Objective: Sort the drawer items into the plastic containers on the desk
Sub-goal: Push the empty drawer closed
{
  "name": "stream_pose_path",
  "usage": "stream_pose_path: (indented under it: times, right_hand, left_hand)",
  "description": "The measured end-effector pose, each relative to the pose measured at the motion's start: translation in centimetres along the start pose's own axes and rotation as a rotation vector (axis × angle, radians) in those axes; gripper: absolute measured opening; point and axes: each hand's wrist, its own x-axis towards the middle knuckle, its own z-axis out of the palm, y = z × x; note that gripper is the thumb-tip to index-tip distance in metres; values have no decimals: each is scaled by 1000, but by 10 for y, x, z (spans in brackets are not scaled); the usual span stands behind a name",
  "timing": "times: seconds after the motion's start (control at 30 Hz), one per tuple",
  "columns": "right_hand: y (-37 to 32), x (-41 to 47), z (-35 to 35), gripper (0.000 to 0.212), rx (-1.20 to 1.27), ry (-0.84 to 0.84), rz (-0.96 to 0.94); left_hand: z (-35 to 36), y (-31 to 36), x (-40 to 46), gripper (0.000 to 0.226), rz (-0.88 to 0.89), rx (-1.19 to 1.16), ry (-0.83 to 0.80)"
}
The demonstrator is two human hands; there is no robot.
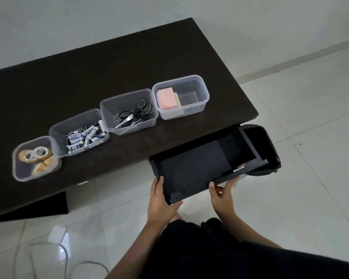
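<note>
Drawer (201,164): pulled out at 5 o'clock, looks empty.
Left hand (159,200): I see its grip curled on the front edge.
Right hand (222,193): same, likely to push shut.
Containers (129,113): filled, on surface (129,63).

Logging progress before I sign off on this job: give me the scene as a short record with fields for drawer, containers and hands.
drawer: drawer pulled open, no items visible inside
left hand: left hand grips the drawer's front edge
right hand: right hand grips the front edge, further right
container 1: tape rolls
container 2: batteries
container 3: scissors
container 4: sticky notes
desk: dark desk, four containers in a row
beside drawer: black bin
</note>
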Motion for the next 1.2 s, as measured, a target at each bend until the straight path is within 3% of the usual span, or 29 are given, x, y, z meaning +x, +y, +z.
stream_pose_path:
  times: [0.3,0.4,0.53,0.7,0.73,0.83,0.87,0.93,1.07,1.2]
  right_hand:
    - [-15,57,24,131,-20,-104,-53]
    - [-25,75,37,127,-59,-100,-43]
    - [-46,97,51,105,-114,-122,-41]
    - [-57,115,61,128,-193,-114,-21]
    - [-62,118,62,121,-215,-101,-37]
    - [-74,137,62,57,-310,-126,-66]
    - [-75,143,61,46,-348,-165,-75]
    - [-75,149,58,47,-406,-207,-122]
    - [-79,145,60,71,-353,-176,-189]
    - [-82,144,56,40,-353,-240,-132]
  left_hand:
    - [-16,12,48,123,2,-128,100]
    - [-20,17,65,118,-56,-169,149]
    - [-18,33,82,108,-192,-266,296]
    - [-14,38,96,98,-279,-320,398]
    - [-13,40,98,93,-283,-328,427]
    - [-9,49,103,83,-320,-367,520]
    - [-8,50,104,82,-330,-379,530]
    - [-7,51,105,82,-338,-387,536]
    - [-9,50,107,83,-321,-388,510]
    - [-11,47,103,83,-270,-352,488]
